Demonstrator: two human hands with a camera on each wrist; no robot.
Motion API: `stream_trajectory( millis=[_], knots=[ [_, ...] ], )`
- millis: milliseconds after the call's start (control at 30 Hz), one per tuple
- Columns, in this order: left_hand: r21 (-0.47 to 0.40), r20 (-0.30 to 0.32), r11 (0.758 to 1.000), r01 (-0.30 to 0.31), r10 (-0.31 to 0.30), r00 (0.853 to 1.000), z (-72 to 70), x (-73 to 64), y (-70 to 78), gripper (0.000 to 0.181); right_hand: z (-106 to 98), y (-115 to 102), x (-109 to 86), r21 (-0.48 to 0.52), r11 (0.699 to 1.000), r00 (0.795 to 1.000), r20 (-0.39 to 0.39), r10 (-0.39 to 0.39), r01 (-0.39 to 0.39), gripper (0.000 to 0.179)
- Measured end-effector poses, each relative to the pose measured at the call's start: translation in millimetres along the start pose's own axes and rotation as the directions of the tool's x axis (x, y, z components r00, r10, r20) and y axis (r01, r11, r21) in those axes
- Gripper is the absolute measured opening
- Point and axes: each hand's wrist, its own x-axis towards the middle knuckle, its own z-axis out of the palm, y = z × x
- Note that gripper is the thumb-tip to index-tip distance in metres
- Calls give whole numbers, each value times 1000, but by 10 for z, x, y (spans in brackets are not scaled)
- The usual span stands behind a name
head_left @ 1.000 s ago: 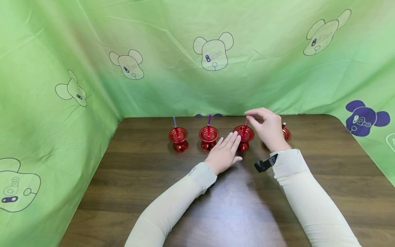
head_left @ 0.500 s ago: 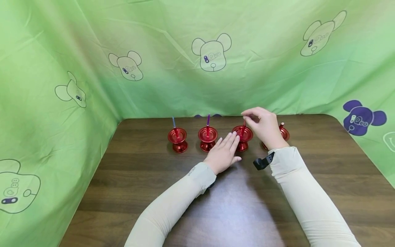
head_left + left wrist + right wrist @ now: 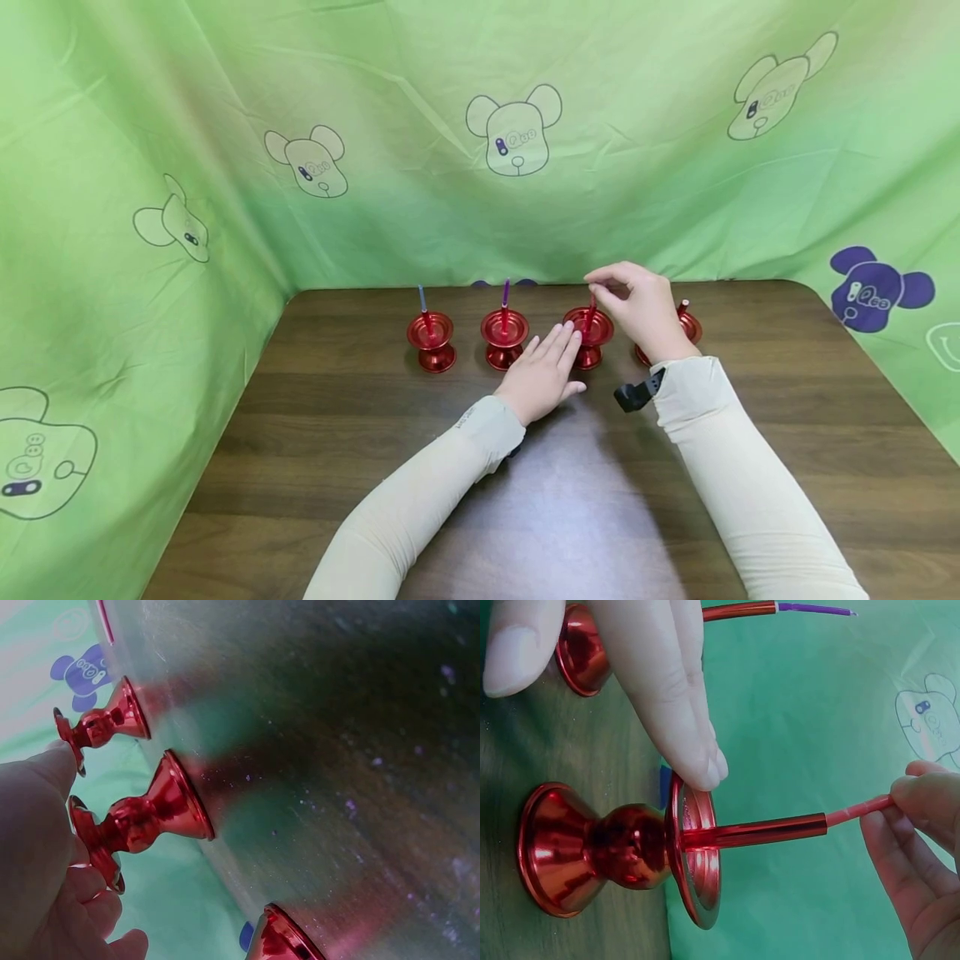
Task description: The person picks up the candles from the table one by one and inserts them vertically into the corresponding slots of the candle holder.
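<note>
Four red metal candle holders stand in a row near the table's back edge; on the third from the left, the dish (image 3: 602,330) is touched by the straight fingers of my left hand (image 3: 540,379). My right hand (image 3: 647,312) pinches a thin red candle (image 3: 853,813) between thumb and fingertips. The candle's lower end sits in the upright tube (image 3: 765,831) of that holder (image 3: 634,847). A blue candle (image 3: 422,297) stands in the leftmost holder (image 3: 437,358), a purple candle (image 3: 506,292) in the second holder (image 3: 501,357). My right wrist partly hides the rightmost holder (image 3: 692,327).
The brown wooden table (image 3: 315,467) lies under everything. Green cloth (image 3: 405,208) printed with bear heads hangs behind and at both sides, close to the holders. A black strap end (image 3: 636,395) juts from my right wrist.
The head view has shifted slightly. My right hand keeps its pinch on the red candle and has come down slightly towards the tube. My left hand stays on the dish.
</note>
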Motion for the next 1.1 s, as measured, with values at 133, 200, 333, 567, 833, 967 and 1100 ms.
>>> stream_trajectory(
  millis=[133,200,333,567,833,967,1100],
  knots=[
    [5,3,1000,3,-3,1000,17,3,12,78,7,18,-38,34,999,999,-7,42,-42,15],
    [-3,9,1000,-1,1,1000,19,1,20,78,11,25,-70,58,995,997,-12,81,-81,15],
    [-7,19,1000,-9,9,1000,18,-5,37,78,29,46,-123,109,981,986,-15,164,-162,17],
    [-10,14,1000,-7,7,1000,15,-5,39,78,32,19,-118,230,940,965,-10,263,-254,34],
    [-25,-1,1000,0,0,1000,28,8,16,78,11,56,-106,232,932,958,-3,287,-279,22],
    [-32,-9,999,1,-2,1000,31,11,6,78,36,84,-116,187,959,976,-6,217,-213,17],
    [-26,-16,1000,2,-2,1000,33,13,-1,78,61,89,-113,136,983,992,-10,125,-122,14]
  ],
)
